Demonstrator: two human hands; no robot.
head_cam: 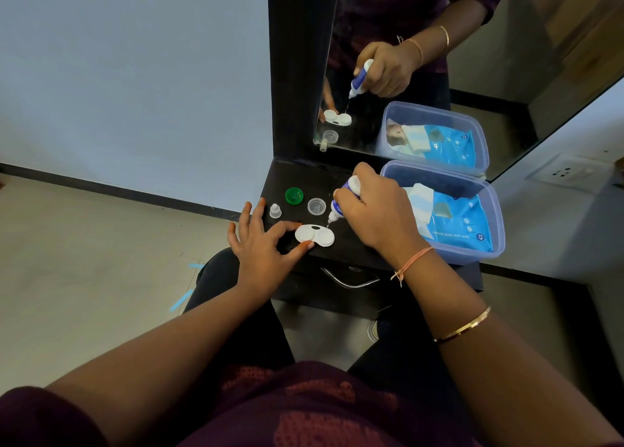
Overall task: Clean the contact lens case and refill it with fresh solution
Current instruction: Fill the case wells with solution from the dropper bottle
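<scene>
Black shelf [304, 179] holds the white lens case [314, 235]. Right hand [374, 213] grips the little bottle [344, 198], tip down over the case's right cup. Left hand [263, 244] pinches the case's left side.

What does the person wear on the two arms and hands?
The right arm carries a pink thread bracelet at the wrist and a thin gold bangle higher up. The left hand and wrist show no jewellery. A maroon sleeve covers the left upper arm.
</scene>
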